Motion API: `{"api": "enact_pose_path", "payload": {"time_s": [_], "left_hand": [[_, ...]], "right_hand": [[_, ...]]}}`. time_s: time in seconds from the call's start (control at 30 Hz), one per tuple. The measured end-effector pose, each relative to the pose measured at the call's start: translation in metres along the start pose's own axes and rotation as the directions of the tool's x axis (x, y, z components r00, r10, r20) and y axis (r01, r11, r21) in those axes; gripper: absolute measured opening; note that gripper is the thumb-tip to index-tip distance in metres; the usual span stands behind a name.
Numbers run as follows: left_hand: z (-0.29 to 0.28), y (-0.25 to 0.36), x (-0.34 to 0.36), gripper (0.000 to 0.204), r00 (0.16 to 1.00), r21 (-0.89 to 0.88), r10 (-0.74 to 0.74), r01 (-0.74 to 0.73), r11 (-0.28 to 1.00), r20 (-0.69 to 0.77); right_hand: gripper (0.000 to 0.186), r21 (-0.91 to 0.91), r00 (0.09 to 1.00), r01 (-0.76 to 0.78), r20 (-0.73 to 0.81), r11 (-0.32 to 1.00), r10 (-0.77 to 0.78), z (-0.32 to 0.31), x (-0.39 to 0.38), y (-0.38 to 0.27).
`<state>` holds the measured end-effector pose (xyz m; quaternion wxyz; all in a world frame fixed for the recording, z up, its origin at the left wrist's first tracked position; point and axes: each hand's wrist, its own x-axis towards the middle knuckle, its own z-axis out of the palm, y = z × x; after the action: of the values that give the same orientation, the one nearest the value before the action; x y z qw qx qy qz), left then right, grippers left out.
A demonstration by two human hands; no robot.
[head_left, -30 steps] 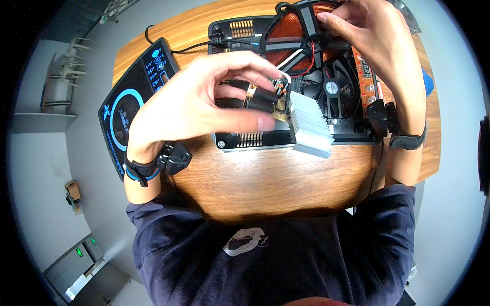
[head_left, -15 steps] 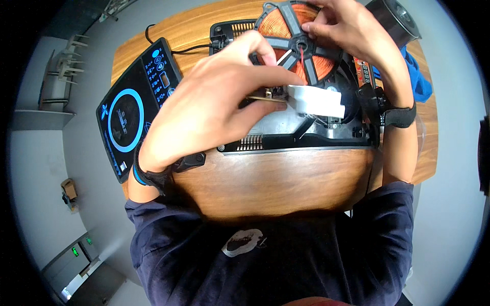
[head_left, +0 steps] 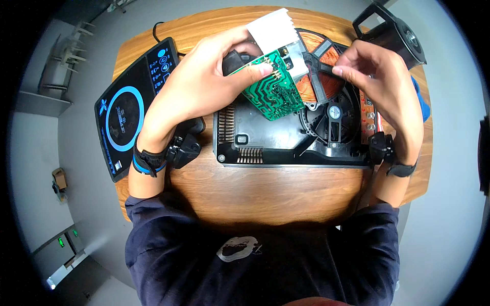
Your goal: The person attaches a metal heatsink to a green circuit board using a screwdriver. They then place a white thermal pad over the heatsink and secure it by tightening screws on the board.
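My left hand [head_left: 204, 84] grips a green circuit board [head_left: 275, 99], tilted so its soldered underside shows, thumb across its upper part. A pale finned heat sink [head_left: 273, 31] is attached to it. My right hand [head_left: 376, 74] has thumb and fingertips closed at the rim of a copper induction coil [head_left: 309, 87] on a black spoked frame. The coil sits tilted, partly hidden by the board and heat sink. Below both lies the open black cooker housing [head_left: 270, 135], with a round fan [head_left: 334, 120] inside and a red display board [head_left: 368, 120] along its right side.
A black glass cooktop panel [head_left: 125, 120] with a blue ring lies slanted at the table's left. A black jug-like container [head_left: 395, 35] and a blue cloth [head_left: 422, 99] are at the right. The wooden table [head_left: 270, 191] extends in front of the housing.
The circuit board has been raised and turned, so its green underside now shows above the housing. The coil has shifted right and down, uncovering the fan. My right hand moved slightly down with it.
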<state>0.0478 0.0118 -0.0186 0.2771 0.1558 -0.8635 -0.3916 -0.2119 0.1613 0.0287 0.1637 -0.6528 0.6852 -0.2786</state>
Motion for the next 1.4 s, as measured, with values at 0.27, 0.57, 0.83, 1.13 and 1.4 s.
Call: {"api": "enact_pose_path", "payload": {"time_s": [0.27,0.57,0.83,1.13,1.4], "left_hand": [[-0.004,0.015,0.001,0.028,0.983,-0.055,-0.182,0.183,0.982,0.021],[0.005,0.010,0.003,0.038,0.986,-0.238,-0.167,0.163,0.957,0.001],[-0.001,0.008,0.000,0.043,0.964,-0.306,-0.267,0.258,0.916,0.012],[0.000,0.010,-0.005,0.043,0.971,-0.265,-0.236,0.237,0.935,0.035],[-0.005,0.010,-0.009,0.043,0.950,-0.172,-0.280,0.301,0.938,0.138]], "right_hand": [[0.016,0.079,0.998,-0.038,-0.043,0.996,0.042,0.009,-0.017,-0.006],[0.015,0.085,0.996,0.085,-0.030,0.993,-0.083,0.014,-0.022,-0.003],[0.014,0.073,0.993,0.110,0.024,0.991,-0.112,0.018,-0.019,0.000],[0.013,0.010,0.955,0.296,-0.032,0.955,-0.296,0.025,-0.014,0.009],[0.020,0.144,0.966,0.249,0.025,0.958,-0.256,0.037,-0.016,0.008]]}}
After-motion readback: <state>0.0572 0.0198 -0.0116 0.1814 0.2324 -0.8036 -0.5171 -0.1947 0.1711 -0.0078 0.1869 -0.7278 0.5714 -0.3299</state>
